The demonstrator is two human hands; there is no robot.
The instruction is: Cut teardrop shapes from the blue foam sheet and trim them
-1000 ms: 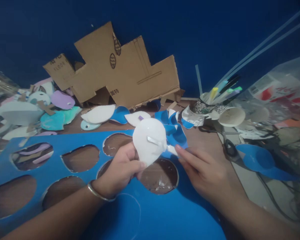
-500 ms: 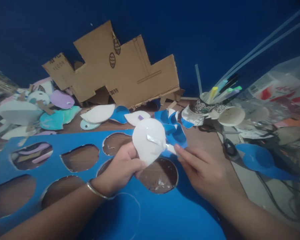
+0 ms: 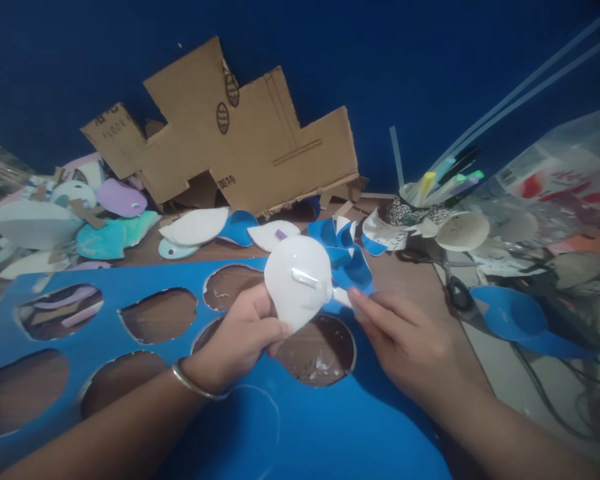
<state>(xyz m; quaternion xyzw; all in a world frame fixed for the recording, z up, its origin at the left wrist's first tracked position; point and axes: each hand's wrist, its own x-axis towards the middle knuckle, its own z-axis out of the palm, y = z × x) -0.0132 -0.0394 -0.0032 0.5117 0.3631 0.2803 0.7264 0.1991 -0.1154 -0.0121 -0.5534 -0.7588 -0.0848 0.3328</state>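
My left hand [image 3: 240,340] is closed on the lower tip of a white teardrop-shaped paper piece [image 3: 295,277], held upright above the blue sheet [image 3: 330,427]. A small strip of tape sticks to the piece's right side. My right hand [image 3: 405,343] pinches the end of that white strip at the piece's right edge, fingers pressed together. Behind the piece lies a cluster of folded blue paper petals [image 3: 353,263]. The blue sheet has several round holes cut out of it, and one pencilled circle near my left wrist.
A cut-up cardboard sheet [image 3: 240,133] leans on the blue wall. Coloured paper cut-outs [image 3: 110,233] lie at the left. At the right stand a cup of markers [image 3: 420,200], a paper cup [image 3: 463,231], scissors [image 3: 460,293], a blue cone [image 3: 515,320] and a plastic bag [image 3: 565,173].
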